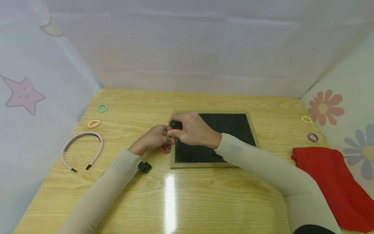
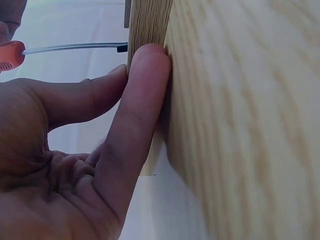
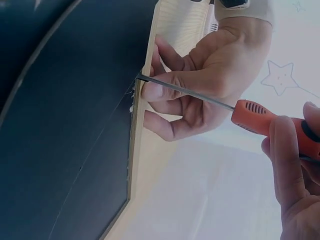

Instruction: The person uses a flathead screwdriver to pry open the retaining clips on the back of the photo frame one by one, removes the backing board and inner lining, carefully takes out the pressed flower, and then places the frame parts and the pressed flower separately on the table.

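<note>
A picture frame (image 1: 201,165) with a pale wooden rim lies with its black backing board (image 1: 233,130) facing up. My right hand (image 1: 195,128) grips the orange and black handle of a screwdriver (image 3: 252,117) above the frame's left side. In the right wrist view, the thin metal shaft slants to the inner edge of the rim, its dark tip right at the seam with the board. My left hand (image 1: 155,138) pinches the left rim beside that tip, thumb on top and fingers against the outer side.
A pink headband (image 1: 100,146) lies on the wooden table (image 1: 198,201) at left, with a green hair tie (image 1: 98,110) and a peach hair tie (image 1: 90,124) behind it. Yellow (image 1: 302,121) and purple (image 1: 310,138) hair ties lie right, near a red cloth (image 1: 327,182).
</note>
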Demonstrator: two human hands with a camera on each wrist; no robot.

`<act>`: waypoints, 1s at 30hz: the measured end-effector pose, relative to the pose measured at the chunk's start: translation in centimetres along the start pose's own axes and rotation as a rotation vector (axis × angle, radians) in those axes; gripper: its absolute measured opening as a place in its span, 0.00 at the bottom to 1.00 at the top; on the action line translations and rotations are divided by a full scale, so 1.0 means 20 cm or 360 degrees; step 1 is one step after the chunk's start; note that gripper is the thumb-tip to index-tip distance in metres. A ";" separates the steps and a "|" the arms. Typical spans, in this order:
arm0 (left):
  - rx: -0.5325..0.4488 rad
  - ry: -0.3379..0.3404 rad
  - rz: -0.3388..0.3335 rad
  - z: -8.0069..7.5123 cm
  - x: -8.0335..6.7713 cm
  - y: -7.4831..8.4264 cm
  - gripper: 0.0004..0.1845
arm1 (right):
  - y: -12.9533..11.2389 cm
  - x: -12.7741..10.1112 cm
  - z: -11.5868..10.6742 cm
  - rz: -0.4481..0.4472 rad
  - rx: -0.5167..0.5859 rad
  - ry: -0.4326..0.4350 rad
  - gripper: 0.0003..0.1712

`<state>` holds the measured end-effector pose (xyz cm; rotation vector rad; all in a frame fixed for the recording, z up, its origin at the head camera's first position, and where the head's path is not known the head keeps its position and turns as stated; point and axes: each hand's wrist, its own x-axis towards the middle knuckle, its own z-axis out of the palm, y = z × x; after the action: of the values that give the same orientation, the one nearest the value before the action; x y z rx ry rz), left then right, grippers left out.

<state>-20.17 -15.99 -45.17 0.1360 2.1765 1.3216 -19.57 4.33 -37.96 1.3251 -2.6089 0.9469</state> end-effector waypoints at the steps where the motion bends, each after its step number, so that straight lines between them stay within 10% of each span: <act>1: 0.0002 0.0000 -0.0006 0.00 0.00 0.00 0.11 | 0.01 0.00 -0.01 0.0005 0.0013 -0.0006 0.07; 8: -0.0005 0.0013 -0.0014 0.01 0.02 0.00 0.15 | 0.11 -0.06 -0.09 0.0283 0.0273 -0.0063 0.09; 19: 0.0046 0.0217 -0.0017 -0.04 0.06 0.01 0.15 | 0.49 -0.16 -0.23 0.0766 0.0840 0.0303 0.16; 30: -0.0042 0.0369 0.0046 -0.05 0.17 -0.01 0.32 | 0.70 -0.18 -0.13 0.1009 0.1121 0.0137 0.22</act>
<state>-23.50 -15.68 -46.37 0.0034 2.3551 1.4429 -28.26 14.47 -43.93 0.4345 -2.7662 2.0898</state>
